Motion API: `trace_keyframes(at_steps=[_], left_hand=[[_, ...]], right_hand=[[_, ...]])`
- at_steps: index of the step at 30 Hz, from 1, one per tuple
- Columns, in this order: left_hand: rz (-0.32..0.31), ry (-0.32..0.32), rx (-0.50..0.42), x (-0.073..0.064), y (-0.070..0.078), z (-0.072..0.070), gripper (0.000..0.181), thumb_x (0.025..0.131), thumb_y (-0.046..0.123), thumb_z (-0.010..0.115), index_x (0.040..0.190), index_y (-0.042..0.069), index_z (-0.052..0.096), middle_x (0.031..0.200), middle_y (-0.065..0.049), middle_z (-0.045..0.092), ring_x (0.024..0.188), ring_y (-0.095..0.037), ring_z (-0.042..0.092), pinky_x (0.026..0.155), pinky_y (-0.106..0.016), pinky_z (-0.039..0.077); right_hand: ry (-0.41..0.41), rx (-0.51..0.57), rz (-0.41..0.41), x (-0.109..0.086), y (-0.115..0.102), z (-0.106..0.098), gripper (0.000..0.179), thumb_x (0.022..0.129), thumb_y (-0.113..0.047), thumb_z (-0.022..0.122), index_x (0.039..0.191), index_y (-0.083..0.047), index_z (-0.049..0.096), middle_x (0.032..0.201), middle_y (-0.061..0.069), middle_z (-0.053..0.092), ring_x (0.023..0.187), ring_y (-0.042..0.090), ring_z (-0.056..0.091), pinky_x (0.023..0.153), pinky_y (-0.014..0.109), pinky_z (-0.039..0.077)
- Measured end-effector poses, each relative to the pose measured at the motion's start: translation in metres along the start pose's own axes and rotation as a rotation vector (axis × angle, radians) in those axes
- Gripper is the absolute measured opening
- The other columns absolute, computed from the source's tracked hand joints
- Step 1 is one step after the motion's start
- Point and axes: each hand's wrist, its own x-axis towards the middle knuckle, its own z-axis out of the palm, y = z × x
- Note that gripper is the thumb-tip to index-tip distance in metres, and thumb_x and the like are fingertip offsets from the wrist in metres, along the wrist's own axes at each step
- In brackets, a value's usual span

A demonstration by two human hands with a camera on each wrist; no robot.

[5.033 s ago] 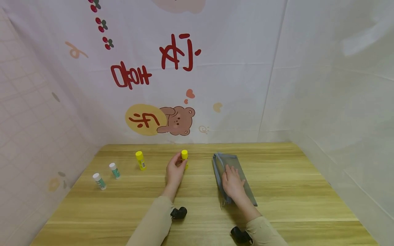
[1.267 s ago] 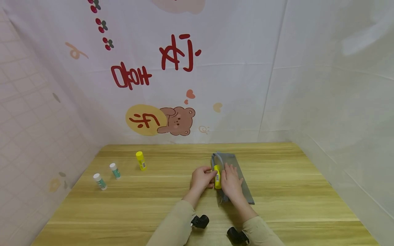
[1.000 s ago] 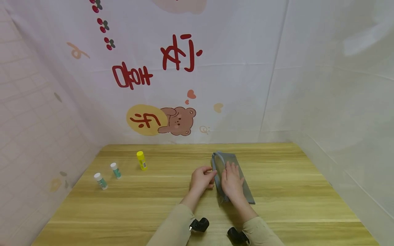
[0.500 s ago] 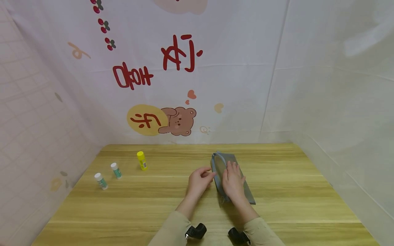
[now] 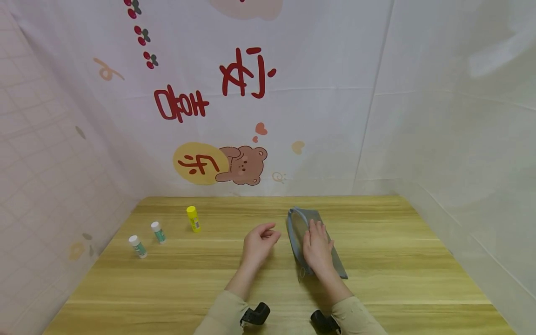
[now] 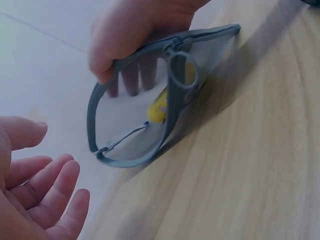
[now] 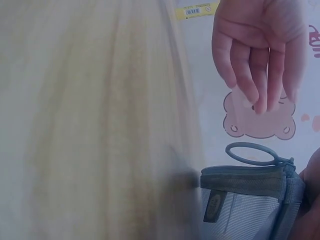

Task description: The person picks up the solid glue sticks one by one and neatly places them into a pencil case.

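Note:
A grey mesh zipper pouch (image 5: 296, 242) lies on the table with its mouth gaping toward the left. My right hand (image 5: 319, 249) grips its upper side, thumb at the rim and fingers spread over the mesh. In the left wrist view a yellow glue stick (image 6: 157, 111) shows inside the pouch, partly behind the rim and zipper. My left hand (image 5: 260, 245) hovers left of the mouth, apart from it, fingers loosely bent and holding nothing. The right wrist view shows the zipper's ring pull (image 7: 251, 153) at the pouch's corner.
At the left of the table stand another yellow glue stick (image 5: 193, 218) and two white-capped, green-labelled sticks, one farther back (image 5: 158, 232) and one nearer (image 5: 137, 246). White printed cloth (image 5: 318, 116) hangs behind the table's back edge.
My left hand took the yellow glue stick rightward to the pouch; it went inside. The hand has since drawn back left with nothing in it. My right hand stays on the pouch.

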Motion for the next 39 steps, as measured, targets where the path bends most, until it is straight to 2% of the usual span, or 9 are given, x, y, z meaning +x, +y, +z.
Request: trace_keyframes(at_steps=[9, 15, 22, 32, 39], left_hand=[[0.000, 0.039, 0.024, 0.003, -0.007, -0.018, 0.029, 0.087, 0.014, 0.077, 0.114, 0.003, 0.072, 0.092, -0.007, 0.073, 0.080, -0.017, 0.067, 0.074, -0.031, 0.056], [-0.002, 0.092, 0.011, 0.005, -0.014, -0.028, 0.030, 0.088, 0.013, 0.076, 0.115, 0.004, 0.071, 0.093, -0.007, 0.073, 0.081, -0.019, 0.067, 0.074, -0.029, 0.055], [0.010, 0.157, 0.003, 0.007, -0.017, -0.043, 0.033, 0.089, 0.013, 0.076, 0.119, 0.003, 0.068, 0.098, -0.009, 0.072, 0.088, -0.024, 0.067, 0.078, -0.032, 0.055], [-0.019, 0.250, 0.006, 0.012, -0.023, -0.072, 0.037, 0.089, 0.013, 0.076, 0.122, 0.001, 0.065, 0.104, -0.014, 0.070, 0.094, -0.028, 0.066, 0.074, -0.018, 0.051], [-0.057, 0.297, 0.043, 0.014, -0.024, -0.092, 0.038, 0.090, 0.017, 0.075, 0.123, 0.001, 0.065, 0.107, -0.016, 0.070, 0.097, -0.029, 0.065, 0.075, -0.016, 0.049]], right_hand=[[-0.002, 0.016, 0.002, 0.000, -0.001, -0.001, 0.048, 0.105, -0.014, 0.034, 0.144, 0.012, 0.038, 0.150, 0.036, 0.028, 0.142, 0.052, 0.017, 0.101, 0.083, 0.008], [0.010, 0.011, 0.001, -0.001, -0.001, 0.000, 0.048, 0.104, -0.015, 0.035, 0.144, 0.012, 0.039, 0.150, 0.036, 0.029, 0.141, 0.052, 0.019, 0.101, 0.082, 0.010], [0.014, 0.017, -0.002, -0.001, -0.002, -0.001, 0.048, 0.104, -0.014, 0.034, 0.144, 0.012, 0.039, 0.149, 0.037, 0.029, 0.141, 0.053, 0.019, 0.101, 0.082, 0.010], [0.009, 0.013, -0.003, -0.001, -0.001, 0.001, 0.046, 0.105, -0.013, 0.035, 0.143, 0.013, 0.039, 0.149, 0.038, 0.030, 0.141, 0.053, 0.019, 0.101, 0.082, 0.010], [0.009, 0.003, -0.010, -0.002, -0.002, 0.001, 0.046, 0.105, -0.012, 0.035, 0.143, 0.013, 0.038, 0.148, 0.039, 0.030, 0.140, 0.054, 0.019, 0.101, 0.083, 0.011]])
